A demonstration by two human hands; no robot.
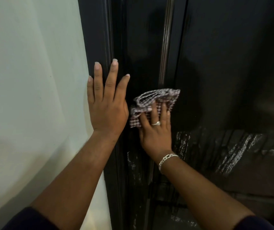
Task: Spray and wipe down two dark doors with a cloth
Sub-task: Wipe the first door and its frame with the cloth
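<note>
A dark, almost black door (224, 63) fills the middle and right of the head view, with a moulded vertical ridge running down it. My left hand (107, 103) lies flat with straight fingers on the dark door frame (98, 39) at the door's left edge. My right hand (156, 131), wearing a ring and a chain bracelet, presses a checked cloth (156, 98) flat against the door, just right of my left hand. The cloth is bunched and folded above my fingertips. No spray bottle is in view.
A pale wall (30, 80) takes up the left of the view, up to the door frame. Whitish wet streaks (237, 150) run across the lower part of the door, below and to the right of my right hand.
</note>
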